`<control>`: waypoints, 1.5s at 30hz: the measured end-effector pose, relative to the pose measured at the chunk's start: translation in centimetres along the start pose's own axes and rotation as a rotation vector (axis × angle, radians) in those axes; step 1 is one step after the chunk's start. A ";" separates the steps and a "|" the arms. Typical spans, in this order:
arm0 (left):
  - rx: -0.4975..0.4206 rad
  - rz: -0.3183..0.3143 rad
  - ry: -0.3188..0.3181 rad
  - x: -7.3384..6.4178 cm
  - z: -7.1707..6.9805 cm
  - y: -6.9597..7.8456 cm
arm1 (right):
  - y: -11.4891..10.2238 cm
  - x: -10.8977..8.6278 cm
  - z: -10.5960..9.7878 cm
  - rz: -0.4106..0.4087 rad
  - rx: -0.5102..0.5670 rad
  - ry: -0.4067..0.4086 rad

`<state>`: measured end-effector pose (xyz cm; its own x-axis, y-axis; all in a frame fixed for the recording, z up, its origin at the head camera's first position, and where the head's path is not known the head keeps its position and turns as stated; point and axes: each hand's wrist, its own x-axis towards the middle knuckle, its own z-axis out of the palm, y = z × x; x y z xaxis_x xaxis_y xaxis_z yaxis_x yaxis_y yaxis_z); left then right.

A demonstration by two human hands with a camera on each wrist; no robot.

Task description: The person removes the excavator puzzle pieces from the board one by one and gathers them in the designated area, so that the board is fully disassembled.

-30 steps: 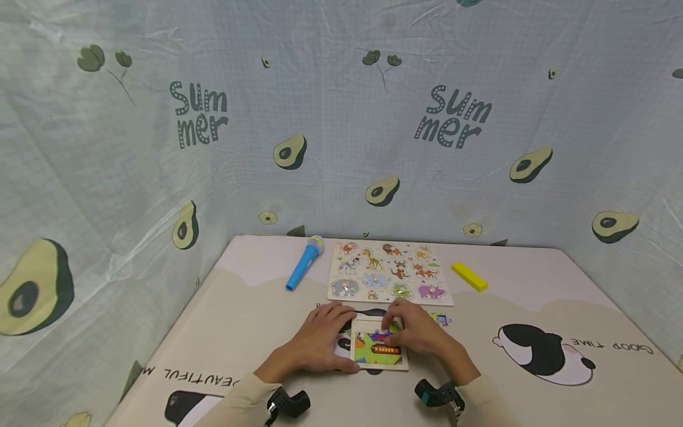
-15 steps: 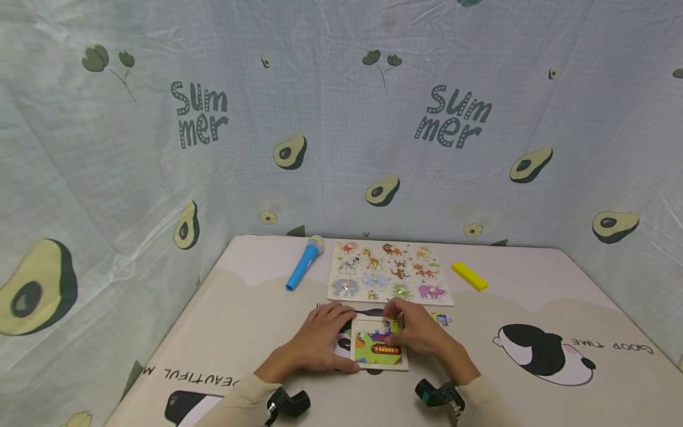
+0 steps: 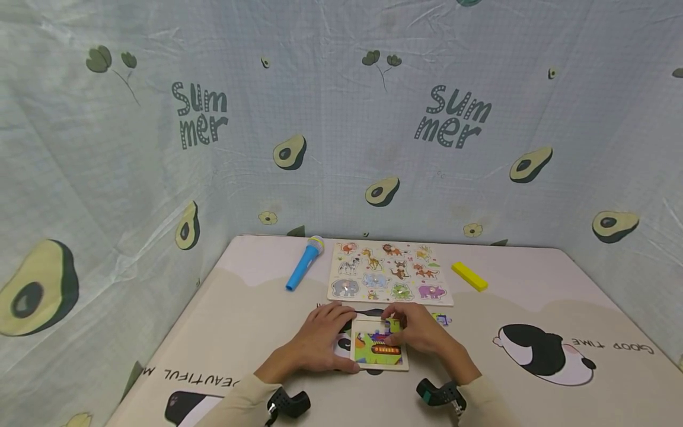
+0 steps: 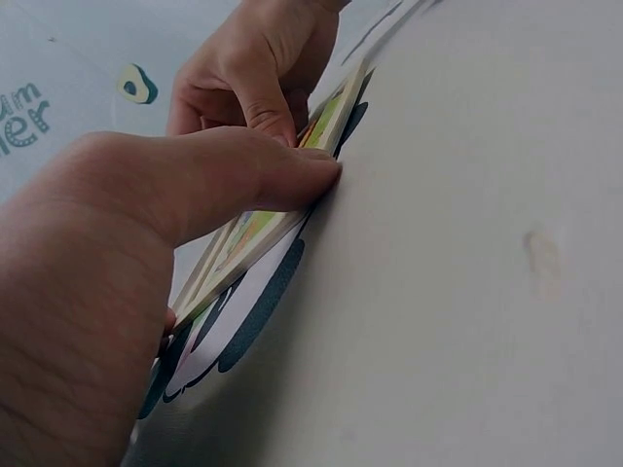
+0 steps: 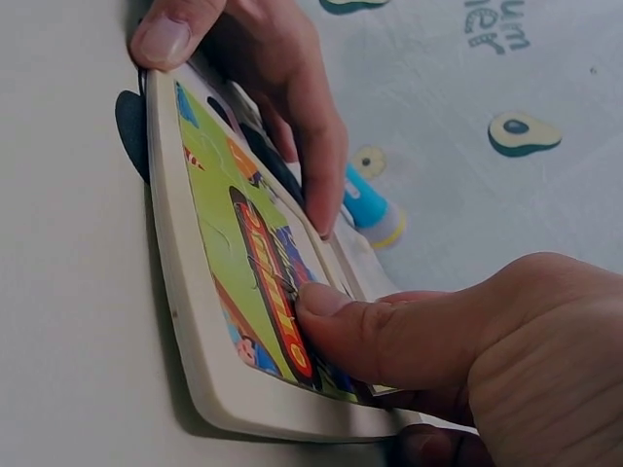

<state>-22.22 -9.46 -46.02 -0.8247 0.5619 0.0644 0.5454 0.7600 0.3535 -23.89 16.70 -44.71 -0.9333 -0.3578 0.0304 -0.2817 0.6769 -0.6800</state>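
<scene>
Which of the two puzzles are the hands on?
The small puzzle, with an orange-and-green picture: the left hand holds its frame, the right hand touches its pieces. The larger animal puzzle lies beyond both hands.

Head cam high, fwd/down over table point(image 3: 240, 332); 2 wrist cams point(image 3: 293, 404) low, v. close, tilted; all 3 share puzzle point(image 3: 368, 354).

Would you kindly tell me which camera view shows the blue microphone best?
The head view: it shows the blue microphone whole and unobstructed. The right wrist view shows only its upper part, with the rest hidden behind the left hand; the left wrist view does not show it.
</scene>
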 end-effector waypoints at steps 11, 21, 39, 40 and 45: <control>0.002 0.006 -0.014 0.1 0.1 0.0 | 0.6 -0.2 -0.5 -0.048 0.037 -0.010; -0.001 0.002 -0.026 0.1 0.1 0.2 | 0.6 -0.4 -0.6 -0.007 0.069 0.013; 0.000 0.006 -0.012 0.1 0.1 0.1 | 0.2 -0.3 -0.9 -0.023 0.079 0.026; 0.000 0.008 -0.011 0.1 0.0 0.1 | 0.2 -0.3 -1.0 -0.021 0.081 0.026; -0.003 0.022 0.001 0.0 -0.2 0.1 | 0.2 -0.4 -2.0 0.005 0.081 0.049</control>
<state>-22.23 -9.44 -45.75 -0.8126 0.5782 0.0731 0.5630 0.7464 0.3548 -24.00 18.26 -43.37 -0.9449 -0.3214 0.0617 -0.2602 0.6237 -0.7371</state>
